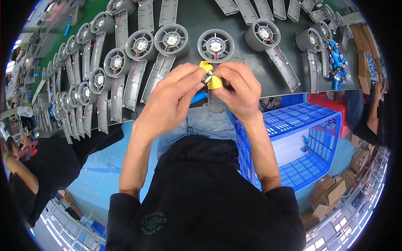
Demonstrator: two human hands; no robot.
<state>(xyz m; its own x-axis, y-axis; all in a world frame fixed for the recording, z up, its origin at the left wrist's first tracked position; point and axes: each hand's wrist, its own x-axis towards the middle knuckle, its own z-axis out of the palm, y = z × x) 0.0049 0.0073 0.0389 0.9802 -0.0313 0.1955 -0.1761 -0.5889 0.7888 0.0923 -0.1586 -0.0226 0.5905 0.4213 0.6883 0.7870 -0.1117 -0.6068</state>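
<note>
My left hand (173,92) pinches a small silver-and-black part (207,78) over the table's near edge. My right hand (240,85) has its thumb and fingers closed on a yellow sheet-like piece (215,82), which wraps partly around the small part. The fingertips of both hands nearly meet there. Directly beyond them sits a grey round fan housing (202,46) with spokes and a white hub. Its grey handle shell (216,104) runs toward me beneath my hands, mostly covered by them. A blue object (198,97) shows beside that handle, partly hidden by my left hand.
Many grey fan housings with handles, such as one on the right (262,34), fill the dark green table (190,12). A heap of blue parts (337,62) lies at the right. A blue crate (289,117) stands beside my legs. Other people sit at both sides.
</note>
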